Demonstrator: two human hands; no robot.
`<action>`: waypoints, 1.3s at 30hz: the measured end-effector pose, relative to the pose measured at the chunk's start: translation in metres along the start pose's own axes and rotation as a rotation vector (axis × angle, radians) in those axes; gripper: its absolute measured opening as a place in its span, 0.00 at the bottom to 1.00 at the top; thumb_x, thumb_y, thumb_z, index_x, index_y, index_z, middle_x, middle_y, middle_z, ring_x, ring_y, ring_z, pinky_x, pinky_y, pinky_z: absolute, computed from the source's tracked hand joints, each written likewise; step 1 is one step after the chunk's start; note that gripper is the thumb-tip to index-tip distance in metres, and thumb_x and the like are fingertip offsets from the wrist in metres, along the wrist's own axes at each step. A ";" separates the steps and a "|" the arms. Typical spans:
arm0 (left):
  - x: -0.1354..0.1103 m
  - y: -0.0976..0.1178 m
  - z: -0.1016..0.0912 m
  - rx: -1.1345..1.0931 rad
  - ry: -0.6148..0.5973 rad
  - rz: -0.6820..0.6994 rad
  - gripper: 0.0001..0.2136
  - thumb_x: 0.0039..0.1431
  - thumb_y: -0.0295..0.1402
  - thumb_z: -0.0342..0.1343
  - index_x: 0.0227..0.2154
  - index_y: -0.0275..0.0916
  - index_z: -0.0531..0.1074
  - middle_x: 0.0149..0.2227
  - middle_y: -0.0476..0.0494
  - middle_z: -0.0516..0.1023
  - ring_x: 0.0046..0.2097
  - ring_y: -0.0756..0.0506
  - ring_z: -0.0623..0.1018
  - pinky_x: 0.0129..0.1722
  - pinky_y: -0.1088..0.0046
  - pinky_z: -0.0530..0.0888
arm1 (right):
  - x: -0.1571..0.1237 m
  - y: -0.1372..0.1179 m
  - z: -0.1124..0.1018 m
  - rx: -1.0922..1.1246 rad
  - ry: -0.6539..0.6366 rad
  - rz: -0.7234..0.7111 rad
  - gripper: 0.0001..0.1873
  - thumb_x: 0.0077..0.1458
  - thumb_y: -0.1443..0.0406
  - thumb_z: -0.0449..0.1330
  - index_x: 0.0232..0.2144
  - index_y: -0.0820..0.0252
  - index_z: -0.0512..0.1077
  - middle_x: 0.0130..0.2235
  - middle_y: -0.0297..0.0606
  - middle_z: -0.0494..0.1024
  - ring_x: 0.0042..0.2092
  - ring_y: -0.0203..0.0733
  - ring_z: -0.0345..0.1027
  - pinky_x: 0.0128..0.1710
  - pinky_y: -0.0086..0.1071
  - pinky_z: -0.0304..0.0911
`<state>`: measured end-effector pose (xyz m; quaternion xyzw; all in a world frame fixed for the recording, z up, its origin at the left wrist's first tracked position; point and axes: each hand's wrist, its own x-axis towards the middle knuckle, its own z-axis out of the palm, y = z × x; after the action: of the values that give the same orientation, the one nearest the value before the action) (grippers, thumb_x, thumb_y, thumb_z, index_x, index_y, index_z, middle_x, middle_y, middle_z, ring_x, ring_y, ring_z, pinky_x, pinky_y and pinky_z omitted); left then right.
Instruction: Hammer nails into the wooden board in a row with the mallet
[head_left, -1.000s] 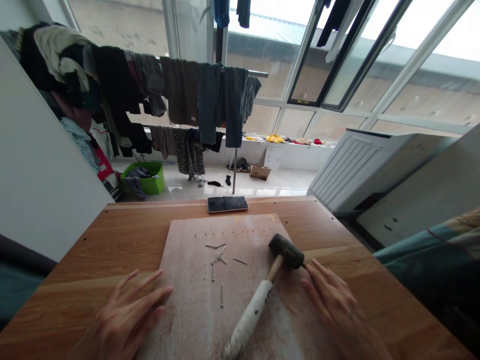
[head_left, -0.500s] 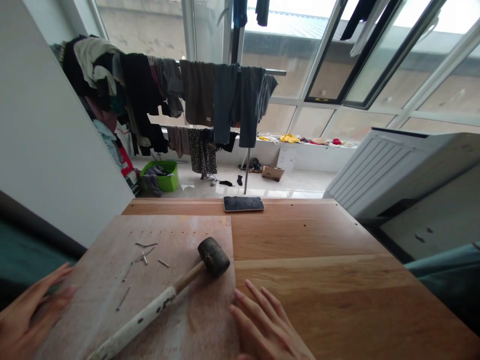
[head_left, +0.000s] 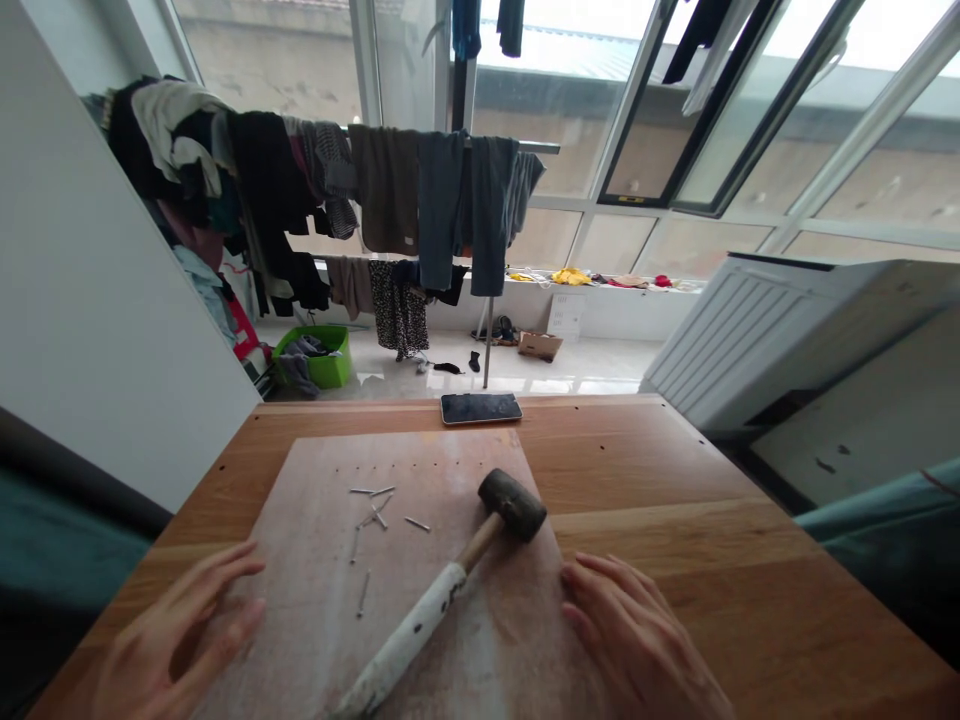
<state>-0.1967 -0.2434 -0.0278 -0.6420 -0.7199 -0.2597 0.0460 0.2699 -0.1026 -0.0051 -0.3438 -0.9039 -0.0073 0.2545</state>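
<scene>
Wood-grain table [head_left: 660,540]: pale flat board [head_left: 300,570] lying on it, phone [head_left: 481,408] just beyond, near far edge.

No text or numbers legible; marks on white panel [head_left: 565,315] too small to read.

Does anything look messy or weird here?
Yes. The nails lie scattered on the board, pointing different ways instead of in a neat row. Also, a small dark sock-like thing lies on the floor, while clothes hang nearby.
</scene>
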 end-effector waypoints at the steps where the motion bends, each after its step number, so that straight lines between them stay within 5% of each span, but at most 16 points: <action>1: 0.001 0.014 0.004 -0.024 -0.023 0.047 0.18 0.64 0.48 0.53 0.54 0.52 0.72 0.56 0.48 0.79 0.53 0.38 0.81 0.44 0.66 0.83 | -0.005 0.008 -0.002 -0.016 0.034 0.057 0.13 0.67 0.64 0.55 0.52 0.55 0.70 0.45 0.41 0.84 0.48 0.51 0.79 0.49 0.42 0.73; 6: 0.024 0.071 0.015 -0.022 -0.102 0.254 0.20 0.67 0.46 0.53 0.58 0.50 0.70 0.57 0.48 0.78 0.52 0.40 0.82 0.49 0.66 0.82 | -0.018 0.028 -0.008 0.044 0.108 0.372 0.20 0.68 0.56 0.54 0.60 0.52 0.66 0.32 0.34 0.79 0.32 0.45 0.78 0.34 0.35 0.74; 9: 0.048 0.094 0.023 0.021 -0.126 0.331 0.20 0.69 0.46 0.51 0.59 0.47 0.70 0.57 0.45 0.78 0.55 0.40 0.80 0.54 0.63 0.79 | -0.010 0.019 -0.013 0.194 -0.059 0.419 0.24 0.69 0.54 0.52 0.64 0.48 0.64 0.25 0.26 0.75 0.24 0.39 0.74 0.27 0.27 0.70; 12: 0.074 0.119 0.040 0.055 -0.153 0.437 0.25 0.68 0.48 0.52 0.63 0.44 0.66 0.66 0.38 0.68 0.64 0.35 0.71 0.62 0.54 0.71 | 0.008 0.009 -0.016 0.256 -0.218 0.372 0.24 0.70 0.53 0.49 0.64 0.47 0.65 0.27 0.28 0.80 0.30 0.42 0.79 0.31 0.28 0.71; 17: 0.101 0.169 0.078 -0.031 -0.397 0.609 0.34 0.70 0.48 0.49 0.72 0.43 0.46 0.74 0.34 0.46 0.73 0.35 0.51 0.68 0.50 0.59 | 0.031 0.003 -0.012 0.248 -0.300 0.447 0.25 0.70 0.48 0.44 0.47 0.50 0.77 0.28 0.34 0.82 0.33 0.48 0.80 0.34 0.35 0.72; 21: 0.114 0.205 0.100 -0.145 -0.516 0.722 0.28 0.73 0.40 0.45 0.72 0.40 0.48 0.74 0.33 0.45 0.73 0.37 0.48 0.71 0.55 0.56 | 0.034 0.003 -0.010 0.378 -0.232 0.552 0.27 0.70 0.47 0.44 0.31 0.51 0.74 0.21 0.32 0.76 0.26 0.44 0.76 0.27 0.31 0.68; 24: 0.124 0.230 0.115 -0.236 -0.541 0.770 0.25 0.74 0.34 0.43 0.70 0.36 0.52 0.73 0.33 0.49 0.73 0.39 0.50 0.71 0.59 0.56 | 0.033 0.005 -0.010 0.507 -0.126 0.634 0.26 0.67 0.44 0.46 0.28 0.52 0.71 0.23 0.34 0.77 0.28 0.43 0.76 0.26 0.29 0.67; 28: 0.135 0.261 0.134 -0.349 -0.550 0.817 0.25 0.71 0.28 0.43 0.69 0.37 0.53 0.72 0.35 0.53 0.73 0.42 0.52 0.70 0.59 0.60 | 0.027 0.014 -0.009 0.886 -0.156 0.845 0.21 0.62 0.43 0.53 0.36 0.53 0.66 0.27 0.32 0.78 0.26 0.41 0.75 0.24 0.30 0.67; 31: 0.141 0.272 0.138 -0.409 -0.487 0.767 0.21 0.68 0.26 0.46 0.63 0.38 0.62 0.67 0.35 0.64 0.69 0.40 0.62 0.66 0.57 0.66 | 0.020 0.024 -0.009 1.057 -0.054 0.990 0.23 0.56 0.44 0.59 0.42 0.50 0.59 0.28 0.27 0.77 0.24 0.41 0.75 0.23 0.32 0.70; 33: 0.145 0.269 0.134 -0.414 -0.412 0.691 0.16 0.68 0.26 0.48 0.56 0.38 0.67 0.59 0.36 0.72 0.61 0.40 0.71 0.62 0.56 0.70 | 0.016 0.032 -0.013 0.978 -0.001 1.032 0.24 0.53 0.46 0.62 0.42 0.49 0.56 0.24 0.23 0.74 0.20 0.40 0.71 0.20 0.31 0.68; 39: 0.162 0.234 0.106 -0.345 -0.406 0.552 0.04 0.61 0.27 0.55 0.38 0.39 0.71 0.41 0.43 0.75 0.44 0.43 0.75 0.46 0.63 0.75 | 0.022 0.053 -0.027 0.641 -0.042 0.889 0.18 0.56 0.55 0.59 0.43 0.50 0.55 0.26 0.26 0.78 0.22 0.41 0.71 0.23 0.32 0.64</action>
<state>0.0258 -0.0417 0.0196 -0.8483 -0.4603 -0.2224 -0.1379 0.3018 -0.0538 0.0203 -0.5978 -0.6335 0.3835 0.3069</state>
